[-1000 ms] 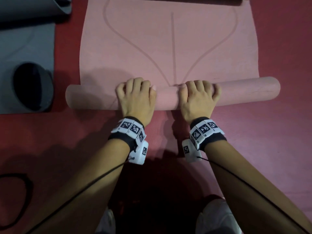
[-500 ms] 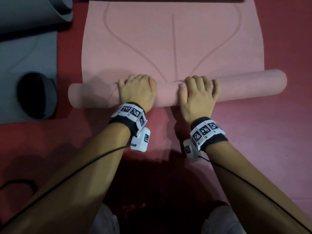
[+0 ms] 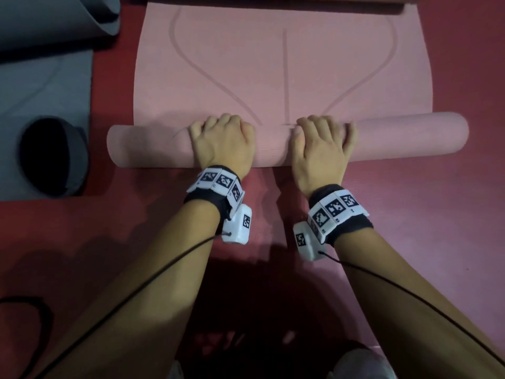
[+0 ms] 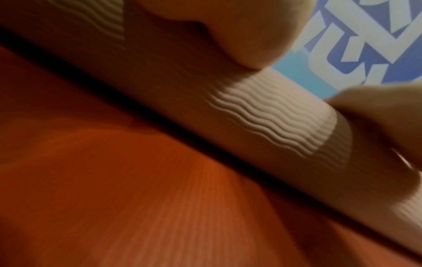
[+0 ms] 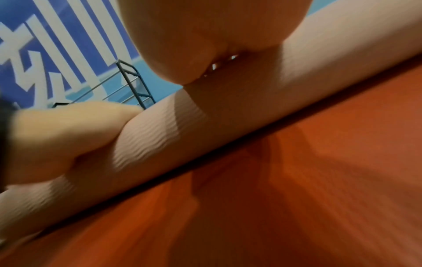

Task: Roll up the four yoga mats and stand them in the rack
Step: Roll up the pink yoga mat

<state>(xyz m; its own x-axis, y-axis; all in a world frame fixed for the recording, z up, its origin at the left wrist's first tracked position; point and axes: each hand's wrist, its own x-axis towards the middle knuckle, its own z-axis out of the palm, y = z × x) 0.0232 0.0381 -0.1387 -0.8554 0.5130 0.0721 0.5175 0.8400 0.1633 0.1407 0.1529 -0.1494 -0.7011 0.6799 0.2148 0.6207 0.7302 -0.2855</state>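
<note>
A pink yoga mat is partly rolled: the roll [image 3: 410,138] lies across the floor and its flat part [image 3: 273,64] stretches away from me. My left hand [image 3: 222,140] and right hand [image 3: 319,146] sit side by side on the middle of the roll, fingers curled over its top and far side. In the left wrist view my palm [image 4: 228,27] presses on the ribbed roll [image 4: 262,115]. In the right wrist view my right hand [image 5: 217,36] bears on the roll [image 5: 148,144], and a metal rack [image 5: 134,86] stands by the blue wall.
A rolled grey mat [image 3: 52,157] lies end-on at the left on a flat grey mat [image 3: 41,86]; another grey roll [image 3: 54,17] is at the top left. Red floor matting [image 3: 410,214] lies under everything. A black strap loop [image 3: 27,324] lies at bottom left.
Both hands have pushed the pink roll forward, away from me. The roll has grown a little thicker and the flat part shorter.
</note>
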